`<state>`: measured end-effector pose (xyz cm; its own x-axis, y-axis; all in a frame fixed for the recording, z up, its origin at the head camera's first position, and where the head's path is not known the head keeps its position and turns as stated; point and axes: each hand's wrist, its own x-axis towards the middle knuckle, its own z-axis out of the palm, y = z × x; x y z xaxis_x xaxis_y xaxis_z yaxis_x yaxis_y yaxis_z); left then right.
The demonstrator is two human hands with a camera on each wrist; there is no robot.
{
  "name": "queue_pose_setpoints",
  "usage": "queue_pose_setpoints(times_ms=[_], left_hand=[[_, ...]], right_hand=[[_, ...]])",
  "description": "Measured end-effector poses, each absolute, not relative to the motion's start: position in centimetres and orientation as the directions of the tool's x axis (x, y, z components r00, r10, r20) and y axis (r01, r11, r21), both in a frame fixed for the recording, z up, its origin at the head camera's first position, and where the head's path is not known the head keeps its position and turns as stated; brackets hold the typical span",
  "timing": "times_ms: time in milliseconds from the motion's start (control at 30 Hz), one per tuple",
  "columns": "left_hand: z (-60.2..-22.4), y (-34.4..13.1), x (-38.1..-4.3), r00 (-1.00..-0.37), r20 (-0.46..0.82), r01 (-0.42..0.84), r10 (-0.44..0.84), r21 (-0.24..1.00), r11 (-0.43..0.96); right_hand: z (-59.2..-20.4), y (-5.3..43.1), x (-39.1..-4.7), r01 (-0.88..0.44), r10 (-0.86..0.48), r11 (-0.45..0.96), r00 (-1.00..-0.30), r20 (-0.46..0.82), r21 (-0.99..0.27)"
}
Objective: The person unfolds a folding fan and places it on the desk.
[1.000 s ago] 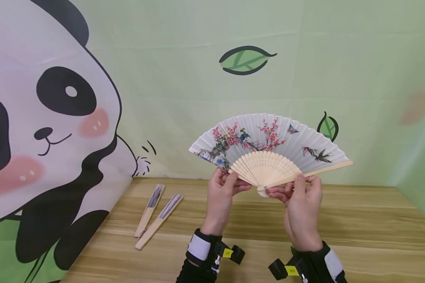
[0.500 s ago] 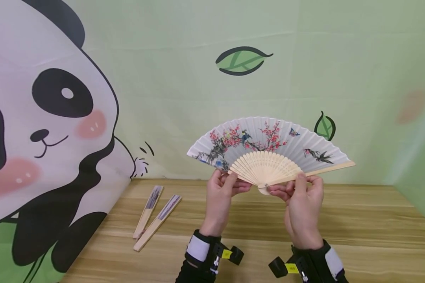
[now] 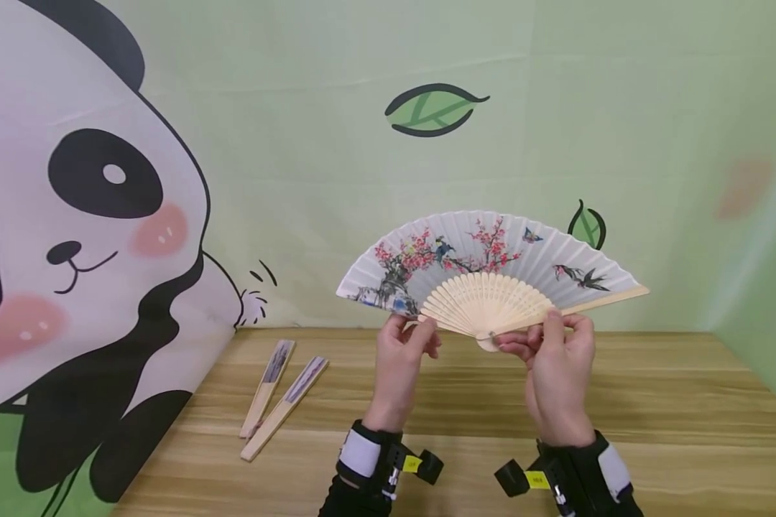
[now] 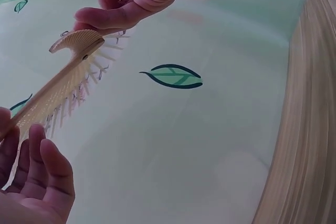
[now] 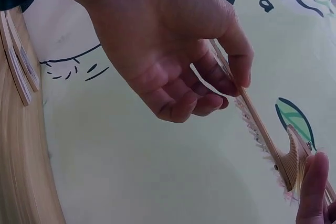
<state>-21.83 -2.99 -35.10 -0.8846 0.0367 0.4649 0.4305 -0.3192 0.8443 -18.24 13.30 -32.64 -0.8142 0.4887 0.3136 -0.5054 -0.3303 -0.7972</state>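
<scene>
A folding fan (image 3: 453, 244) with pink blossoms and birds on white cloth is spread wide, held up above the table in both hands. My left hand (image 3: 397, 366) pinches its left outer stick, thumb in front and fingers behind. At the lower right, near the pivot, my right hand (image 3: 562, 380) grips the other outer stick between thumb and fingers. The left wrist view catches the fan's ribs (image 4: 68, 80) from the pivot end. In the right wrist view my left thumb (image 5: 239, 59) presses on the stick, and part of the right hand (image 5: 314, 187) shows at the corner.
Two folded fans, one shorter-looking (image 3: 267, 388) and one in front (image 3: 286, 408), lie crossed at their lower ends on the wooden table (image 3: 465, 459). Behind stands a green cloth backdrop (image 3: 284, 158) printed with a panda and leaves.
The fan has spread a little wider, its left edge dropping lower. Left fingers that reached along behind the ribs have drawn back. The head view has turned slightly right.
</scene>
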Motion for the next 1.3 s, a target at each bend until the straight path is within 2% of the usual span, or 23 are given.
queue_pose_setpoints(times_ms=[267, 433, 633, 833, 967, 1100, 1300], left_hand=[[-34.8, -2.8, -21.9, -0.901, 0.434, 0.409, -0.014, 0.838, -0.360], [-34.7, -2.9, -22.1, -0.906, 0.416, 0.416, -0.077, 0.841, -0.346], [-35.4, -1.9, -22.2, -0.924, 0.378, 0.377, -0.062, 0.869, -0.319], [-37.3, 0.9, -22.2, -0.972, 0.237, 0.226, -0.013, 0.910, -0.348], [-39.1, 3.1, -22.4, -0.986, 0.144, 0.106, 0.085, 0.930, -0.353], [-40.8, 4.9, -22.5, -0.975, 0.077, 0.008, 0.211, 0.950, -0.311], [-42.9, 7.9, -21.5, -0.944, 0.033, -0.076, 0.327, 0.946, -0.314]], right_hand=[[-32.4, 14.7, -18.5, -0.488, 0.504, -0.342, -0.816, 0.282, -0.803], [-32.1, 16.7, -18.8, -0.418, 0.471, -0.333, -0.850, 0.235, -0.845], [-32.3, 20.3, -19.2, -0.365, 0.465, -0.313, -0.864, 0.193, -0.877], [-33.4, 25.2, -19.5, -0.304, 0.466, -0.312, -0.874, 0.134, -0.900], [-34.5, 29.1, -19.4, -0.237, 0.465, -0.308, -0.883, 0.072, -0.921], [-36.1, 32.0, -19.4, -0.127, 0.508, -0.300, -0.860, -0.046, -0.945], [-39.0, 36.5, -17.9, 0.039, 0.560, -0.334, -0.796, -0.231, -0.942]])
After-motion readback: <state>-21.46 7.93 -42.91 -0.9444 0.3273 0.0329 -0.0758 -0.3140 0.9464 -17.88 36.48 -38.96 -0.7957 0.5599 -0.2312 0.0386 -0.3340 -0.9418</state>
